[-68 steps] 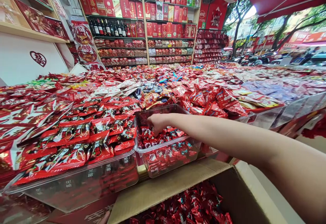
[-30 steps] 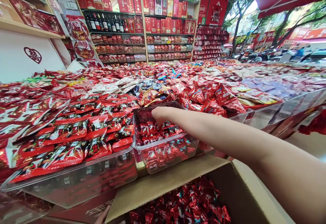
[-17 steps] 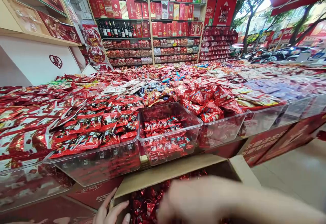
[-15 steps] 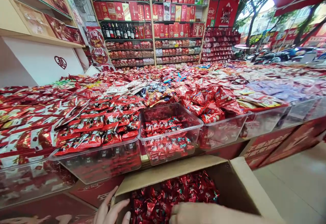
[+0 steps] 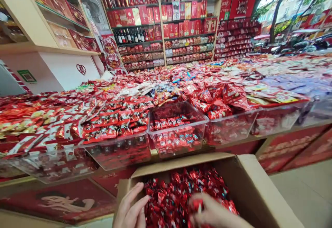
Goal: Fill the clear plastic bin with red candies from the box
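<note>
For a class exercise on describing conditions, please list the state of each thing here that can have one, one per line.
Box: open, part-filled
Sweets: wrapped, loose in the box
Middle bin: uncovered, partly filled
Right bin: uncovered, heaped above its rim
Dark bottles: upright on a shelf
Left hand: fingers spread at the box's left side
Right hand: in the box, fingers bent; grip blurred

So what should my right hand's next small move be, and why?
Probably close the right hand around a few red-wrapped sweets and lift them out. It is down among them inside the cardboard box, while the clear tub beyond holds similar-looking sweets well below its rim. Blur hides how firm its hold is.
</note>
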`<state>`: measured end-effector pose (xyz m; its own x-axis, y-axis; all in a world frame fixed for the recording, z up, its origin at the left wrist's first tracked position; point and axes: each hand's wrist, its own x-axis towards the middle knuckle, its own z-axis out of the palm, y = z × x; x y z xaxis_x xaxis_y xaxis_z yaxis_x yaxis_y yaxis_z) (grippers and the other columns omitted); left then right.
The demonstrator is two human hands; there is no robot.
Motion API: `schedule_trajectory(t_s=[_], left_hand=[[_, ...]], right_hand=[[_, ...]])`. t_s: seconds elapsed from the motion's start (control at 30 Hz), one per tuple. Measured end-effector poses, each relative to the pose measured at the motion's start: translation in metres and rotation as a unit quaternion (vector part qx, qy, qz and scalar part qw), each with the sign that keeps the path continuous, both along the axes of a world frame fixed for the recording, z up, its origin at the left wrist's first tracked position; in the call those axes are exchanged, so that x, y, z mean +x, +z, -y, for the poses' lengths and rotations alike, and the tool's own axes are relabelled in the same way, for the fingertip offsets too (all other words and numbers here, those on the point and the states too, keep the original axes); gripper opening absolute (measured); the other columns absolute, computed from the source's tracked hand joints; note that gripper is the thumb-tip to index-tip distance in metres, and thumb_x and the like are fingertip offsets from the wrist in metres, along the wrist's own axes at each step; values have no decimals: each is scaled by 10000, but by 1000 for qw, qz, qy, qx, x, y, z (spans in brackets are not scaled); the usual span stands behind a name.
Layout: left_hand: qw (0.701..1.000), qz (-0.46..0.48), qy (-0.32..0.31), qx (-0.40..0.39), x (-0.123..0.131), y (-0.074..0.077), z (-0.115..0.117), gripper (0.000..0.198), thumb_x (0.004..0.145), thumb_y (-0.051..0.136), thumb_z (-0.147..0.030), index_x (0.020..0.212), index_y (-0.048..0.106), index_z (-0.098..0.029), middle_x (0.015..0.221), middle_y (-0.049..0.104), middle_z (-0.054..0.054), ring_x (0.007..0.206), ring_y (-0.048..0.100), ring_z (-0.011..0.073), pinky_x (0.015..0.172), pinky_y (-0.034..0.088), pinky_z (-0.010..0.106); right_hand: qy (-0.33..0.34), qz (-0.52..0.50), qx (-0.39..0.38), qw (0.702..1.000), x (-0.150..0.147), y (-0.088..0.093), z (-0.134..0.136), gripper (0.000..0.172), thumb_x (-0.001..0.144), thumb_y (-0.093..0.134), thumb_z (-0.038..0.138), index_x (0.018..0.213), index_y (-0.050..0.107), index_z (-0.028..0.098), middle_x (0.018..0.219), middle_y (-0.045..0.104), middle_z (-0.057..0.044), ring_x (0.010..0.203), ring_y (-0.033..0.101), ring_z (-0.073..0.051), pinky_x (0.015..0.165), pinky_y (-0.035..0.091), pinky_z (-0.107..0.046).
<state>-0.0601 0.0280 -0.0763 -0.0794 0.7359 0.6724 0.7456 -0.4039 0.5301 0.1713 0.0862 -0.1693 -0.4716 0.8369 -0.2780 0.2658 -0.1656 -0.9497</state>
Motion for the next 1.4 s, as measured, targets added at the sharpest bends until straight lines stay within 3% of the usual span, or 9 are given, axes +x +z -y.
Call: schedule_trajectory(t_s=[0.1, 0.2, 0.27, 0.4, 0.6, 0.87, 1.03, 1.27, 1.4], left_hand=[[957, 153, -86, -233, 29, -8, 1, 251, 780, 475, -255, 1015, 564, -256, 1148, 558, 49, 1070, 515, 187, 913, 412, 332], [828, 354, -120, -417, 62, -20, -8, 466, 730, 545, -367, 1164, 442, -230, 1260, 482, 84, 1114, 488, 200, 916, 414, 343], [769, 427, -146, -453, 79, -25, -15, 558, 670, 612, -376, 1169, 432, -203, 1243, 504, 100, 1132, 473, 209, 918, 411, 333], [734, 462, -145, -476, 89, -30, -20, 593, 652, 634, -349, 1167, 401, -167, 1039, 638, 103, 942, 603, 211, 795, 488, 349], [731, 494, -86, -462, 79, -44, -18, 474, 648, 649, -311, 1056, 458, -163, 851, 674, 42, 743, 636, 151, 679, 509, 286], [735, 516, -64, -435, 81, -48, -13, 367, 711, 565, -382, 1023, 510, -196, 922, 660, 35, 813, 620, 149, 691, 496, 265], [753, 501, -83, -417, 81, -55, -12, 371, 521, 737, -279, 845, 598, -164, 815, 687, 41, 763, 629, 165, 727, 492, 268], [774, 500, -72, -382, 72, -59, -14, 309, 487, 751, -300, 737, 627, -167, 713, 694, 37, 690, 627, 163, 674, 495, 261], [776, 509, -84, -362, 81, -56, -10, 297, 455, 761, -346, 656, 645, -161, 614, 671, 31, 603, 603, 153, 609, 477, 245]], right_hand=[[-61, -190, -128, 971, 8, 42, 1, 190, 553, 663, 257, 704, 581, 175, 643, 583, 11, 600, 539, -104, 634, 415, -255], [-72, -308, -198, 928, 6, 65, 5, 222, 581, 688, 244, 749, 583, 142, 674, 590, 9, 613, 533, -76, 646, 409, -220], [-92, -342, -226, 907, 2, 68, 11, 248, 600, 690, 259, 789, 585, 138, 685, 595, 6, 630, 547, -79, 652, 414, -218], [-145, -366, -278, 876, -3, 58, 18, 301, 658, 645, 366, 848, 578, 143, 720, 614, -16, 627, 570, -98, 639, 437, -246], [-150, -368, -303, 866, -4, 45, 17, 360, 595, 692, 306, 895, 575, 145, 738, 625, -22, 653, 591, -118, 687, 450, -279], [-122, -278, -249, 920, -11, 36, 20, 405, 535, 701, 263, 891, 566, 127, 718, 572, -14, 572, 504, -91, 478, 435, -218], [-74, -211, -214, 951, -11, 33, 24, 417, 611, 620, 282, 987, 516, 135, 772, 559, -24, 593, 487, -91, 471, 434, -215], [-37, 59, 120, 990, 2, 30, 24, 623, 543, 622, 152, 1151, 493, 192, 1221, 457, -93, 1158, 368, -231, 995, 254, -373], [-8, -88, 15, 996, -11, 28, 28, 357, 631, 607, 262, 970, 544, 168, 913, 596, -64, 824, 557, -160, 737, 438, -290]])
